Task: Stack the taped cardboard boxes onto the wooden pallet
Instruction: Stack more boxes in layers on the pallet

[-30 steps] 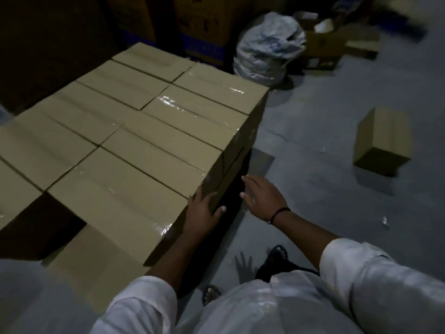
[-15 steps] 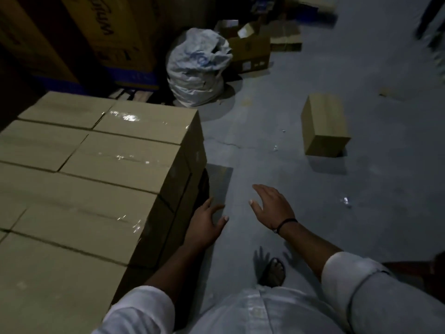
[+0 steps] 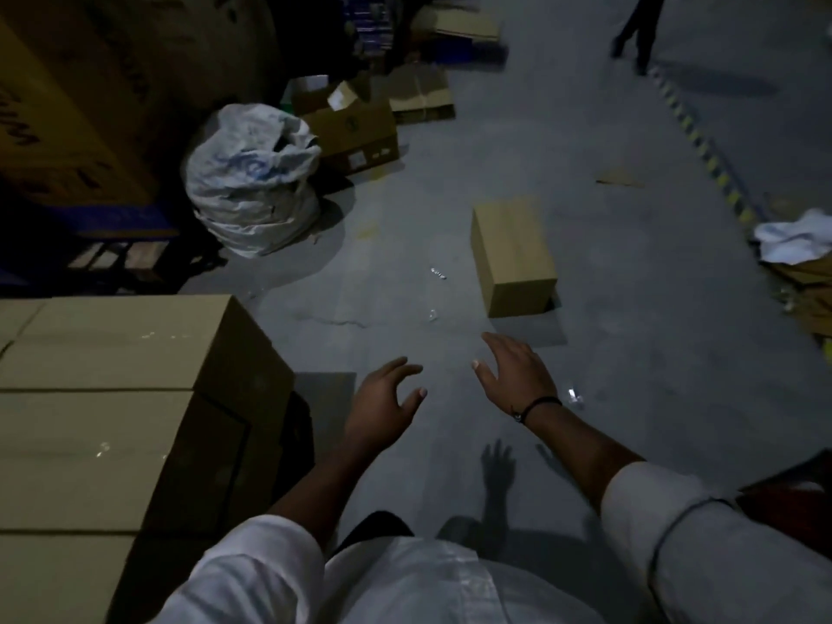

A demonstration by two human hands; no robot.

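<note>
A stack of taped cardboard boxes [image 3: 112, 412] fills the lower left; whatever it stands on is hidden in shadow. A single taped cardboard box [image 3: 511, 254] lies on the grey floor, ahead and slightly right. My left hand [image 3: 382, 407] hangs in the air just right of the stack, fingers loosely spread, holding nothing. My right hand [image 3: 517, 376], with a dark band at the wrist, is stretched out below the lone box, fingers spread and empty. Both hands are apart from any box.
A stuffed white sack [image 3: 252, 182] stands beyond the stack. Opened cartons [image 3: 355, 123] and flattened cardboard lie behind it. A large printed carton [image 3: 58, 105] rises at the far left. Another person's legs [image 3: 635, 29] are at the top right. White cloth [image 3: 792, 236] lies on cardboard at the right edge.
My left hand has come off the stack's corner and both hands have swung right, away from the boxes. The view has turned right, bringing the lone box closer to centre.
</note>
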